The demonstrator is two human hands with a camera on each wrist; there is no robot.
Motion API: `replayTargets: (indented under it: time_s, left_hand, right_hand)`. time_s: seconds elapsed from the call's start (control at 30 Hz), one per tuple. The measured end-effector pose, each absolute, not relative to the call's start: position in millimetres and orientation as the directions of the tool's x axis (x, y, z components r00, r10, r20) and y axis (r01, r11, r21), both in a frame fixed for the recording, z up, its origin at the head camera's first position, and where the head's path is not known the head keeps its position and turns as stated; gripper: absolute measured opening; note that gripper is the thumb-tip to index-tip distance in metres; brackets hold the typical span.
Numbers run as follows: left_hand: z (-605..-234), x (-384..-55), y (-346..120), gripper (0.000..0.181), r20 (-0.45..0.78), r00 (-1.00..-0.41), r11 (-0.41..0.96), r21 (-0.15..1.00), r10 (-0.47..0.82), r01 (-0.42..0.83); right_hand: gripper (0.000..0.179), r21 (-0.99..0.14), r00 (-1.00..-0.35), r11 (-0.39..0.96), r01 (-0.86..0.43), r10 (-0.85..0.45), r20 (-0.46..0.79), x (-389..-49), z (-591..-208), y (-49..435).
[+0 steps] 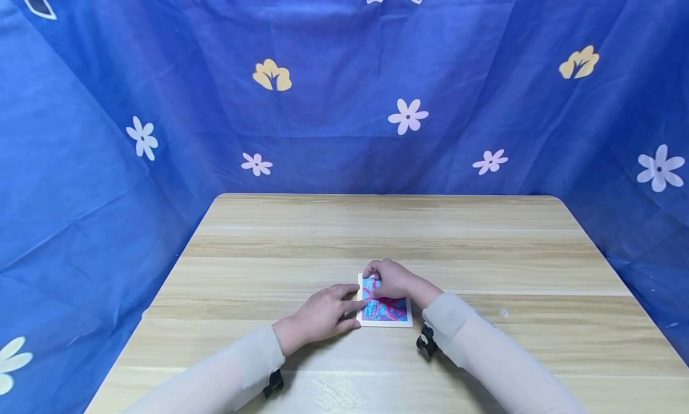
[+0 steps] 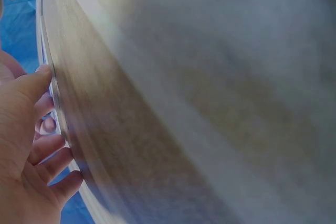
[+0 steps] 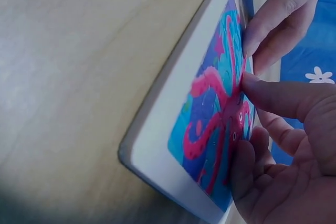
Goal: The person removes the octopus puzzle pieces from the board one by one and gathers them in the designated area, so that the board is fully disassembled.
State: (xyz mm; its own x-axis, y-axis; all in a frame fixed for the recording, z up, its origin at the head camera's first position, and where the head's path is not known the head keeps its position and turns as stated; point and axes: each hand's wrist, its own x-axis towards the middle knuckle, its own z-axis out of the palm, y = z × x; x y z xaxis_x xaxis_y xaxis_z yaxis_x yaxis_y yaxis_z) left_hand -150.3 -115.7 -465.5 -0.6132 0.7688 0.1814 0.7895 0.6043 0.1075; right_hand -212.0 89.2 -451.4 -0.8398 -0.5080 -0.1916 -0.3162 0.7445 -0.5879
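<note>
A small octopus jigsaw puzzle [image 1: 384, 311] lies on the table in a white frame [image 3: 152, 148]. Its picture shows a pink octopus on blue and purple, with thin seams between the pieces. From the left side my left hand [image 1: 323, 312] reaches the frame, fingers stretched out; one fingertip lies over the picture, the thumb at the near left corner. My right hand [image 1: 394, 279] is over the picture's far part. In the right wrist view, its thumb [image 3: 278, 95] touches the picture and its bent fingers rest lower along it. The left wrist view shows the left hand [image 2: 26, 129] along the frame's thin edge.
The wooden table [image 1: 258, 234] has light and dark grain. A blue cloth [image 1: 334, 121] with flowers hangs behind it and along both sides. A small pale mark [image 1: 503, 313] is on the tabletop to the right. Black wrist devices [image 1: 426, 341] sit under both sleeves.
</note>
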Motion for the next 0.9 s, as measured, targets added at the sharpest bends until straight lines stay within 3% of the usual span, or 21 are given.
replayTargets:
  time_s: [0.4,0.63,0.9]
  left_hand:
    - [-464.1,-149.6,-116.0,0.045,0.206,-0.605,0.597,0.105,0.770,0.795]
    - [-462.9,-149.0,-115.8,0.045,0.171,-0.620,0.613,0.099,0.766,0.784]
    - [-462.6,-150.7,-116.4,0.044,0.168,-0.622,0.612,0.113,0.765,0.783]
  right_hand:
    - [0.039,-0.579,-0.841,0.758,-0.301,-0.497,-0.213,-210.8,-448.4,88.2]
    - [0.027,-0.585,-0.833,0.752,-0.304,-0.508,-0.220,-210.5,-447.7,87.4]
    - [0.037,-0.593,-0.852,0.760,-0.266,-0.473,-0.224,-210.5,-449.8,88.5]
